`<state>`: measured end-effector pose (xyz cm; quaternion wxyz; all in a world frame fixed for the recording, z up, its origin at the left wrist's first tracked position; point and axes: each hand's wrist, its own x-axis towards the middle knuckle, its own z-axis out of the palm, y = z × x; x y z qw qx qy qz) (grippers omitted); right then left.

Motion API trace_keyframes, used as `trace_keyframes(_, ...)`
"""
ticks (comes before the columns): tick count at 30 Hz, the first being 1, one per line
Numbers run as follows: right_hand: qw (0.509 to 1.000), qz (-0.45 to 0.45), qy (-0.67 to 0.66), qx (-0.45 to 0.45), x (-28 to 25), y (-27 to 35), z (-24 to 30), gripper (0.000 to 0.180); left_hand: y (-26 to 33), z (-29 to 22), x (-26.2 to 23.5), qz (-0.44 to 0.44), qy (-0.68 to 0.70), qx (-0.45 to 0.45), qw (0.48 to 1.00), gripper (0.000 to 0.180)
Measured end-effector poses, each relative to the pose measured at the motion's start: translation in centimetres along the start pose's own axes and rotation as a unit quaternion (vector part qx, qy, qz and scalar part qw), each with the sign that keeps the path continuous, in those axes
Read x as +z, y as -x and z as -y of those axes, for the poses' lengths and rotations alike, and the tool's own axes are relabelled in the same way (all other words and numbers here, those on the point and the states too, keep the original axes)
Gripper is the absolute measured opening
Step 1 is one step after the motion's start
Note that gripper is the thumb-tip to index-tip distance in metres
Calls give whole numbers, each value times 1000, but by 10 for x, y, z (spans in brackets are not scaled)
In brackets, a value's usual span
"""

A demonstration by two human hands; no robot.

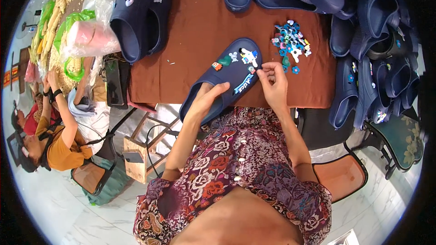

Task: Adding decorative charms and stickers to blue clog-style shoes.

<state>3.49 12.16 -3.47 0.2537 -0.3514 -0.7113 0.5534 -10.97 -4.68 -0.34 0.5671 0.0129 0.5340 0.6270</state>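
A navy clog (pixel 234 73) slants across the near side of the brown-covered table. My left hand (pixel 204 100) grips it, with the fingers inside the foot opening and the thumb on top. Several charms sit on its upper: a white character charm (pixel 248 56), a grey mouse-like charm (pixel 234 56), a green heart (pixel 224 61), an orange charm (pixel 217 66) and a blue lettered strip (pixel 242 84). My right hand (pixel 274 84) is closed in a pinch at the clog's right edge, beside a small round charm (pixel 252 70). Whatever those fingertips may hold is hidden.
A pile of loose charms (pixel 290 41) lies right of the clog on the brown cloth (pixel 195 27). Decorated navy clogs (pixel 141 18) stand at the far left, and more clogs (pixel 377 54) crowd the right side. At left, another person (pixel 63 131) reaches toward another work surface.
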Motion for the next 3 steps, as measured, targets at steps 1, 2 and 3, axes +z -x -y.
trace_keyframes(1,1000,-5,-2,-11,-1,6,-4,21,0,-1,-1,9,-1,2,1000,59)
trace_keyframes(2,1000,-2,14,-19,-2,11,-7,21,1,-1,-1,9,-24,26,999,62)
trace_keyframes(3,999,6,29,-25,-1,15,-6,22,3,0,-1,5,-44,50,998,67)
